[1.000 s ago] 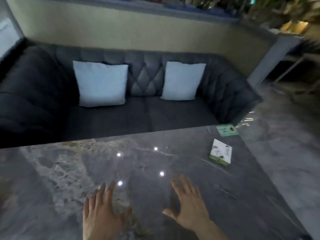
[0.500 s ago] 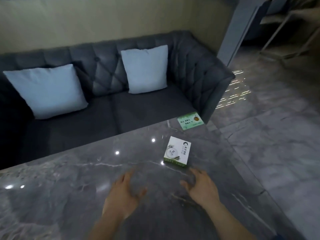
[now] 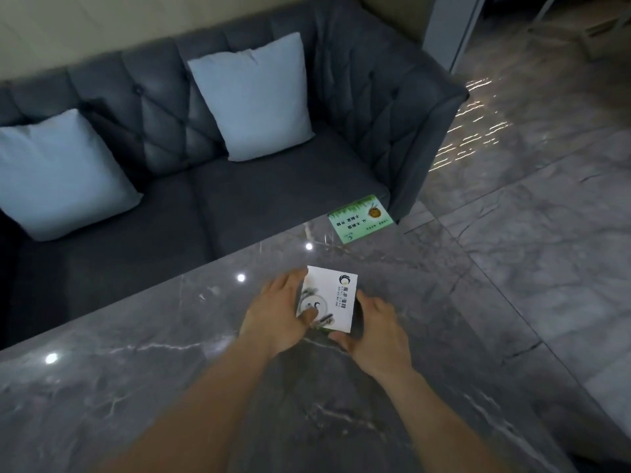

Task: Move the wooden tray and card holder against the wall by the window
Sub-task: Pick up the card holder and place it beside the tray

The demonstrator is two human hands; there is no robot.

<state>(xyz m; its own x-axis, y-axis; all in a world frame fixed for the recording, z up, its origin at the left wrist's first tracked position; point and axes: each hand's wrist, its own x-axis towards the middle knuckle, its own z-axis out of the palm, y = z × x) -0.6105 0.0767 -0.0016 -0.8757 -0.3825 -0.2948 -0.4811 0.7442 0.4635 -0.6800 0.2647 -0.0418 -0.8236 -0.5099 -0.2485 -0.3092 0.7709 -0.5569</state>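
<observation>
The card holder [image 3: 336,295], a flat white box with printed marks and a green lower edge, lies on the grey marble table [image 3: 153,387] near its far right corner. My left hand [image 3: 276,315] grips its left side, thumb pressed on the top face. Against its right and near edges, my right hand [image 3: 375,332] has its fingers curled around the box. No wooden tray shows in this view.
A green printed sign [image 3: 360,221] lies flat on the table's far right corner. Behind the table stands a dark tufted sofa [image 3: 273,199] with two pale blue pillows [image 3: 254,93]. The table's right edge drops to a grey tiled floor [image 3: 546,250].
My view has swung right and down toward the table corner. Both hands have reached forward from the bare tabletop and closed on the card holder from either side.
</observation>
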